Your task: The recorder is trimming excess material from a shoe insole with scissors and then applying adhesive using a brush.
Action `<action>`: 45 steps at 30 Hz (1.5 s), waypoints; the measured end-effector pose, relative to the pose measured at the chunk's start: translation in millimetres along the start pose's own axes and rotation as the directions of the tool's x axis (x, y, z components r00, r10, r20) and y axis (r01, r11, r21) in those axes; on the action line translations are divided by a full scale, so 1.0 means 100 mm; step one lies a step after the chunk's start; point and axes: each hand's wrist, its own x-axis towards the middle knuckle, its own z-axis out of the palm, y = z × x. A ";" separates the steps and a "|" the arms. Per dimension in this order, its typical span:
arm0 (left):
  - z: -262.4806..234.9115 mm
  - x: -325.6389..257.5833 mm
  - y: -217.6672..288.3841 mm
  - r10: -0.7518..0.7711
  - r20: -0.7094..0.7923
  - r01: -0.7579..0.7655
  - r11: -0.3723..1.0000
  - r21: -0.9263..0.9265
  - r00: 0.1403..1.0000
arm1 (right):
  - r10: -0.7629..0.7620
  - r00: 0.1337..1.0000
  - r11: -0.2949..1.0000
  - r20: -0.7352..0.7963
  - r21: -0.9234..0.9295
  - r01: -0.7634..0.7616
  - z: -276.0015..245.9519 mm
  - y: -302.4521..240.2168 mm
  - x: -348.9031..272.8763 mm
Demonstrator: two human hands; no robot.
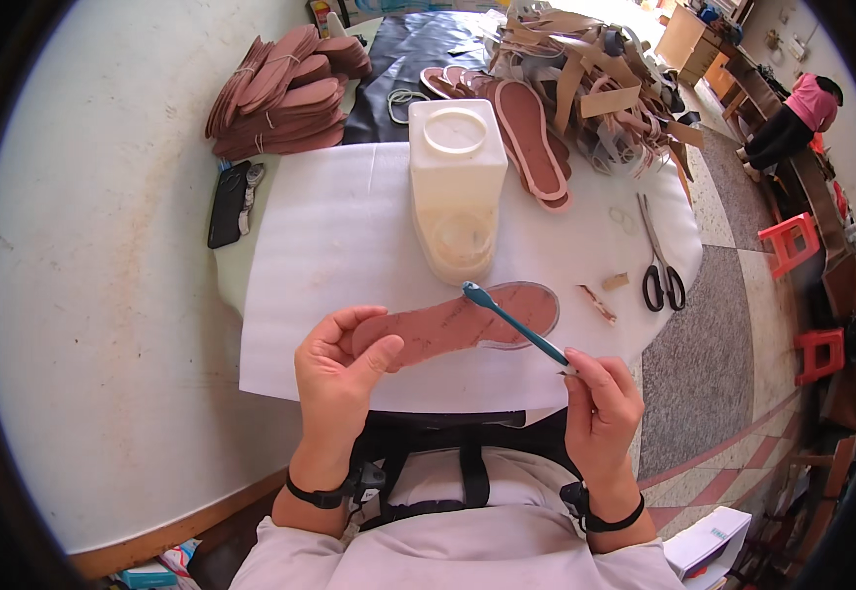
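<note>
My left hand (341, 356) grips the narrow end of a reddish-brown insole (438, 329), thumb on top and fingers beneath. The insole's wide end points right, with a shiny greyish band along its edge. In my right hand (600, 398) is a teal toothbrush (521, 326), pinched by its handle. Its bristle head reaches the insole's far edge, though I cannot tell whether it touches. Just beyond stands a whitish translucent plastic container (458, 187) with a round opening, and a pale substance shows in its lower part.
Bundled insoles (285, 93) are piled at the far left, near a black phone (228, 205) and a watch (251, 197). Pale-edged insoles (531, 138) lie behind the container. Scrap strips (595, 84) heap at far right. Black-handled scissors (662, 265) lie on the white sheet (320, 246). Another person (796, 118) bends over beyond.
</note>
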 end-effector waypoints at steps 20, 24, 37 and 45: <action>0.23 0.08 0.07 0.033 -0.012 -0.034 0.987 -0.158 0.999 | -0.170 0.983 0.975 0.064 0.152 0.159 0.09 -0.34 0.00; 0.21 0.06 0.08 0.055 -0.011 -0.056 0.990 -0.127 0.998 | -0.176 0.984 0.982 0.035 0.077 0.173 0.03 -0.30 0.04; -0.03 0.23 0.23 0.124 -0.081 -0.137 0.975 -0.177 0.989 | -0.093 0.994 0.992 0.063 0.089 0.088 -0.04 -0.26 0.06; -0.17 0.61 0.23 0.126 0.023 -0.117 0.961 -0.249 0.992 | -0.019 0.999 0.991 0.029 0.134 0.015 0.01 -0.30 0.06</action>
